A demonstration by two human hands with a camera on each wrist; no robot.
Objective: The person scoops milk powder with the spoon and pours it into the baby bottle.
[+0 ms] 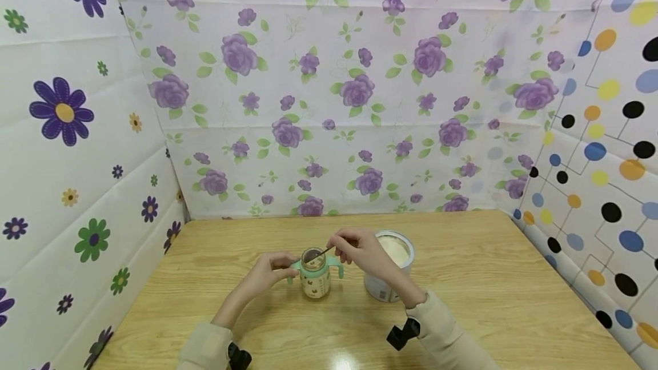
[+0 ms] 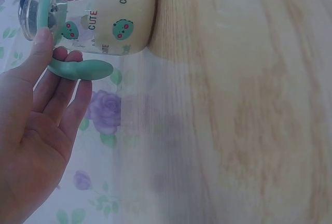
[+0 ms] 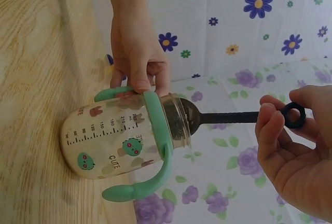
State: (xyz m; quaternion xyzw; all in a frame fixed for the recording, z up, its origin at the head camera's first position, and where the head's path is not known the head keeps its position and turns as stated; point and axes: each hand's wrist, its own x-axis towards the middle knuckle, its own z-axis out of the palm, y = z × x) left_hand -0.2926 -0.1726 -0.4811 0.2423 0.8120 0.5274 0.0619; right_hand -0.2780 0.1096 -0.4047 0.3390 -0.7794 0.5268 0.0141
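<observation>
A clear baby bottle point(image 1: 316, 285) with a green collar and two green handles stands uncapped on the table, pale cream contents inside. My left hand point(image 1: 268, 272) grips its left handle point(image 2: 83, 69), thumb at the collar in the left wrist view. Thumb and fingers of my right hand point(image 1: 364, 253) pinch the ringed end of a black spoon point(image 3: 228, 117). The spoon's bowl point(image 3: 188, 116) is inside the bottle's mouth, its handle slanting up to the right in the head view. Beside the bottle, partly behind my right forearm, is an open can point(image 1: 377, 289) of pale powder point(image 1: 394, 250).
The wooden table point(image 1: 462, 278) runs back to a flowered cloth wall point(image 1: 339, 153), with patterned cloth on the left and right too. Each wrist wears a black camera mount. Light glares off the table's front edge.
</observation>
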